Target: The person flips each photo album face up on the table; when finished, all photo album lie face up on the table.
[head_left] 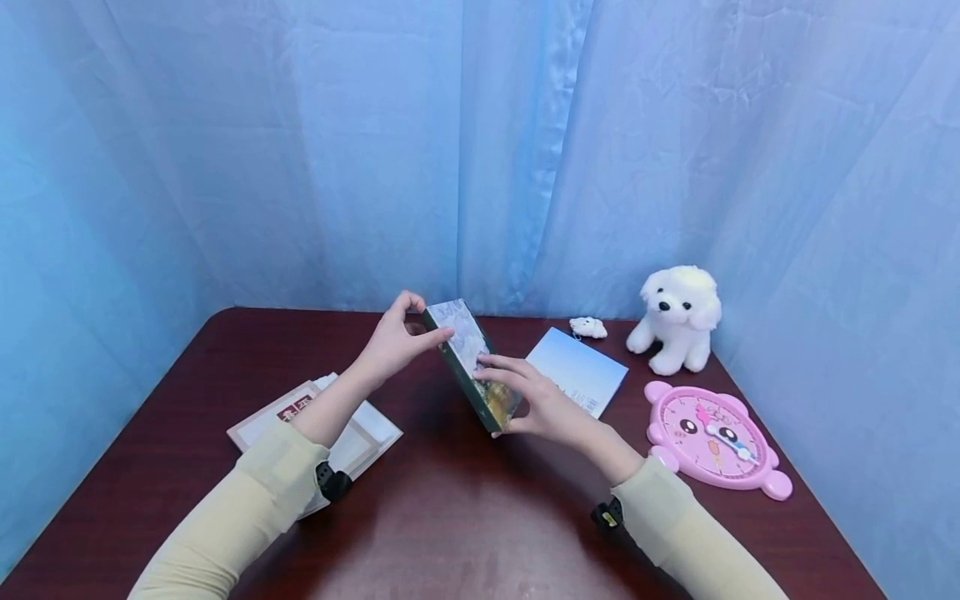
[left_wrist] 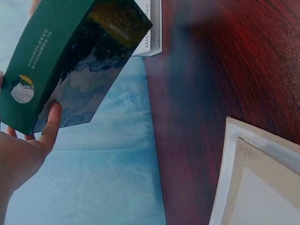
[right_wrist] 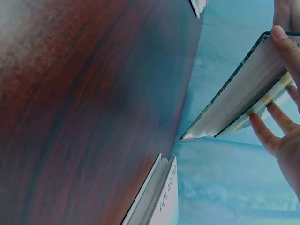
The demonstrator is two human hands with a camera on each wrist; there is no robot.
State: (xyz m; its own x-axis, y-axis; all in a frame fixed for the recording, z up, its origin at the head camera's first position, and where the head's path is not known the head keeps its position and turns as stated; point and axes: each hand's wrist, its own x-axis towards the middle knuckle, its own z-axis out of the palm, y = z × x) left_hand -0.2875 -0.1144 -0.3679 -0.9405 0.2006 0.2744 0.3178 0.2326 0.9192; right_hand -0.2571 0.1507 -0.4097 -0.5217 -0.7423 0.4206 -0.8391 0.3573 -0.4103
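Observation:
A photo album (head_left: 463, 337) with a dark green spine and a painted landscape cover is held tilted above the table, between both hands. My left hand (head_left: 393, 337) grips its upper left end, the thumb lying on the cover. At the lower right end my right hand (head_left: 542, 402) holds it, with fingers over the cover and the thumb at the bottom edge. In the left wrist view the green spine (left_wrist: 44, 51) shows small print and a round picture. The right wrist view shows the closed page edges (right_wrist: 239, 89) between the covers.
A blue and white album (head_left: 581, 367) marked POLAROID lies behind my right hand. Beige and white albums (head_left: 369, 432) lie under my left forearm. To the right are a white plush dog (head_left: 678, 321), a small white plush piece (head_left: 588, 327) and a pink toy clock (head_left: 712, 437).

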